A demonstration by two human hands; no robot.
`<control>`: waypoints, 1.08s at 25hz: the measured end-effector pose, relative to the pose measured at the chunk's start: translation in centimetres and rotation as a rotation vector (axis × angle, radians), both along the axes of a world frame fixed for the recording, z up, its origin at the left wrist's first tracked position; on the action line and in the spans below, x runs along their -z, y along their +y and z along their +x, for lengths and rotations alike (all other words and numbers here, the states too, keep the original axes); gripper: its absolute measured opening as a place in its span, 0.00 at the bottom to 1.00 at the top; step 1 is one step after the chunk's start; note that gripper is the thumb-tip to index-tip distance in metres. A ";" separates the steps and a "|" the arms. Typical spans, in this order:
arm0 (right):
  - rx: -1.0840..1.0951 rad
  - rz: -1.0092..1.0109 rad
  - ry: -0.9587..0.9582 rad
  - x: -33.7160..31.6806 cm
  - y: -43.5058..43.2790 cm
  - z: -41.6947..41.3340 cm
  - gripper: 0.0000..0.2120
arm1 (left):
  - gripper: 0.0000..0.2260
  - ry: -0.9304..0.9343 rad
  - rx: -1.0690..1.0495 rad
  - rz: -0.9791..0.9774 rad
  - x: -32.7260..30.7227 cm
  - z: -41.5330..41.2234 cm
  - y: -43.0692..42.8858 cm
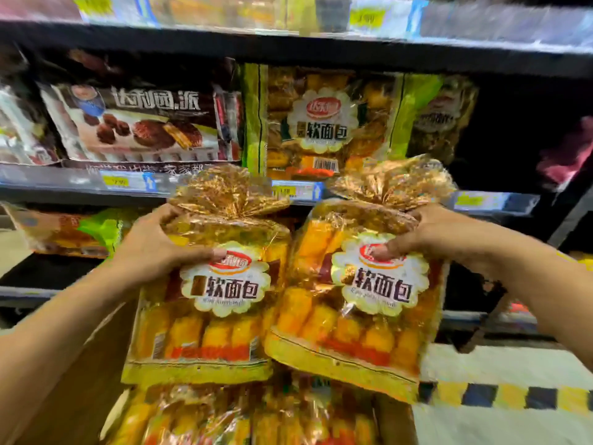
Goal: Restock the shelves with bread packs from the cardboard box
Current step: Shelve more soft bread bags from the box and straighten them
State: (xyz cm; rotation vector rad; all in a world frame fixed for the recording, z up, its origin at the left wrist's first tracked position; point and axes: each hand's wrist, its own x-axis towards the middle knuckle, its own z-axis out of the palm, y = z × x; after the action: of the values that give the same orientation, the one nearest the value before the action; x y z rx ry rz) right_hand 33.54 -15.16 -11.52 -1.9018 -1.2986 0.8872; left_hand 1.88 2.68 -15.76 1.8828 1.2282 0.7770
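Note:
My left hand (154, 248) grips the upper part of a yellow bread pack (205, 335), thumb across its white label. A second, matching bread pack (359, 332) is held the same way by my right hand (426, 239). Both packs hang side by side above the cardboard box (80, 380), which holds several more bread packs (244, 415). Behind them, on the middle shelf (494, 200), stand matching bread packs (324, 123). Dark open space lies to the right of those.
Dark chocolate pie boxes (138, 123) fill the middle shelf's left part. A lower shelf at left holds a green and yellow pack (70, 232). Price tags (117, 181) line the shelf edges. At the lower right is a tiled floor (513, 396) with a checkered stripe.

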 end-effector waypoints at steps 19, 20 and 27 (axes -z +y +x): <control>0.535 0.929 -0.688 -7.8 -2.5 16.8 0.20 | 0.53 -0.471 0.114 0.077 -2.9 16.8 1.8; 0.504 0.928 -0.751 -7.1 -1.9 16.4 0.20 | 0.53 -0.477 0.110 0.058 -2.6 16.7 2.2; 0.771 0.840 -0.428 -3.4 2.4 18.7 0.34 | 0.52 -0.482 0.142 -0.024 -2.2 16.4 3.0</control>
State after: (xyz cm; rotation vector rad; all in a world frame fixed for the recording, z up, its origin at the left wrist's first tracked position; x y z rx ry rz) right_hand 52.21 -12.74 -8.16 -1.6690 -0.8045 -0.4291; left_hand 18.26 5.68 -13.53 1.6135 0.7906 1.0546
